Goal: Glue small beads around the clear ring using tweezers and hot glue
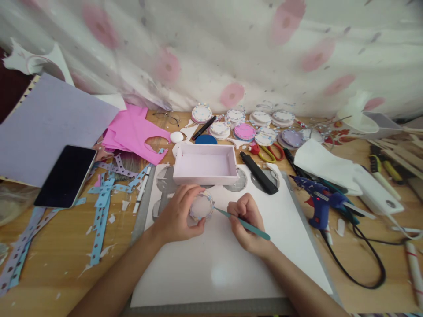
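Note:
My left hand (181, 216) is closed on the left side of a small round white piece (202, 206) with a bead-like decorated rim, held above a white sheet (205, 273). My right hand (248, 223) grips slim teal tweezers (254, 229) like a pen. Their tip meets or nearly meets the right side of the rim. Just beyond the hands stands an open white box (205, 177). Several similar decorated discs, white, pink (244, 131) and lilac (292, 138), lie at the back of the table.
On the right lie a blue glue gun (320, 207) with a looping black cable, a white adapter (380, 191) and pliers. A black cutter (259, 173) rests right of the box. At left are a phone (66, 176), pink sheets (135, 134), ribbon-like strips (101, 220) and a white pen (142, 189).

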`<action>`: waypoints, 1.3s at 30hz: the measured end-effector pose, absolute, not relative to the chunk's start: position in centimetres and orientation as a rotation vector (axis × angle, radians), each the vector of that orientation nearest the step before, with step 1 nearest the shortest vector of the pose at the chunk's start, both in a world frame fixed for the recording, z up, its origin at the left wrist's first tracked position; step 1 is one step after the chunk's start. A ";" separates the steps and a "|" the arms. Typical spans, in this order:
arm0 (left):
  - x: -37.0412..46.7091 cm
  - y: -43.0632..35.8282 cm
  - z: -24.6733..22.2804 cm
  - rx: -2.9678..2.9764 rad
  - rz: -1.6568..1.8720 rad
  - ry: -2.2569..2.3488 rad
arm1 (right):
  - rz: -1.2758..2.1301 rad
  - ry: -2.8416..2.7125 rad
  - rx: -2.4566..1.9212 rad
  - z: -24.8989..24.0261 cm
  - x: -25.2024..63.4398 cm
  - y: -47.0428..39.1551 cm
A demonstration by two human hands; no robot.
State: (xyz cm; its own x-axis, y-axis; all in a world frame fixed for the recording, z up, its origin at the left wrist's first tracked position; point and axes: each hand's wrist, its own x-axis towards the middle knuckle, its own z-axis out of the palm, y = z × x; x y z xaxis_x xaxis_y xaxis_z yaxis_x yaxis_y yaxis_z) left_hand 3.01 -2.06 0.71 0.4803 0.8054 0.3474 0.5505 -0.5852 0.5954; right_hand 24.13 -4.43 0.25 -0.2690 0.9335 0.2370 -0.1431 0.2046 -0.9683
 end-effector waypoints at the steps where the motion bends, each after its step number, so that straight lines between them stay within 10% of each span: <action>1: 3.0 -2.1 0.7 2.324 0.857 1.131 | 1.293 -1.423 -0.804 0.3 24.1 -4.4; 39: 2.9 -2.2 1.1 2.248 0.847 1.155 | 1.291 -1.363 -0.851 0.8 24.2 -4.3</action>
State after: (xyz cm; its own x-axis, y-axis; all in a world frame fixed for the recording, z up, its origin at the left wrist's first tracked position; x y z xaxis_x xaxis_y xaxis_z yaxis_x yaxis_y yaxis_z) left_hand 2.90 -2.23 1.07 0.4548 0.8358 0.3075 0.5447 -0.5342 0.6465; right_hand 24.21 -4.34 0.77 -0.2204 0.9541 0.2030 -0.1507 0.1724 -0.9734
